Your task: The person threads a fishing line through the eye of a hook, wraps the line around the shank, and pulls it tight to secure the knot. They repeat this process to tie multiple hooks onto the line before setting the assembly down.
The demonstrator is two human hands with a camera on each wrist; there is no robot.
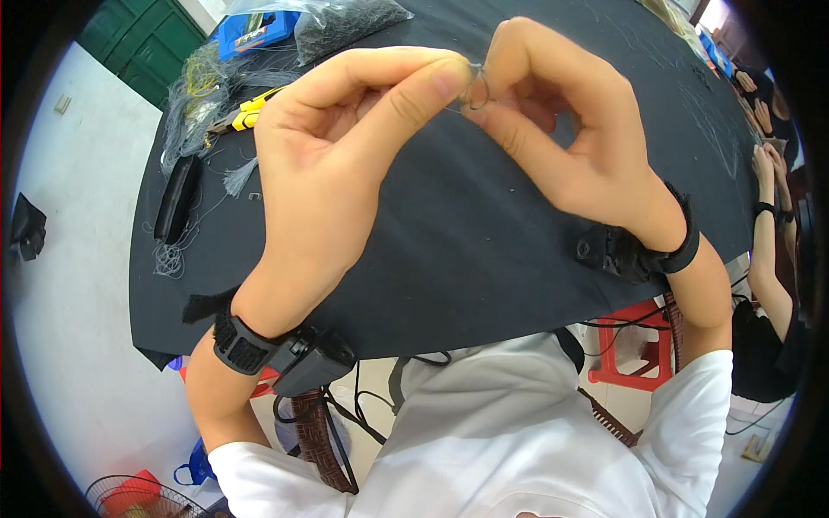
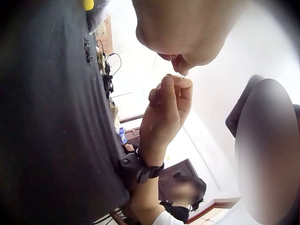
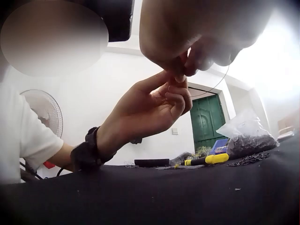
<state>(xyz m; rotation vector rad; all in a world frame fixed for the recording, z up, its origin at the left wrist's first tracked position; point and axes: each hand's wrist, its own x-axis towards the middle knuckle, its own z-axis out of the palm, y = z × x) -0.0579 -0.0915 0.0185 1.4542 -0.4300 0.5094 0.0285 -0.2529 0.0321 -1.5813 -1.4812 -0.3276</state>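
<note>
White shirt [image 1: 484, 414] fills 6 o'clock of my head view, nearest the camera, with black wrist straps [image 1: 240, 345] just beyond it. Past those I see both hands raised over the black desk [image 1: 484, 250], meeting at 12 o'clock. The left hand [image 1: 345, 147] has its grip closed, thumb and forefinger pinching a small metal ring [image 1: 477, 91] from 9 o'clock. The right hand [image 1: 570, 129] pinches the same ring from 3 o'clock. The ring sits in the air between the fingertips, clear of the desk. In my right wrist view a thin wire [image 3: 216, 85] curves away from it. Farther back, around 10 o'clock, lie a black case [image 1: 177, 198], a yellow-handled tool [image 1: 250, 110] and a plastic bag [image 1: 345, 22] of dark bits. Farthest off is a green door [image 1: 138, 43].
</note>
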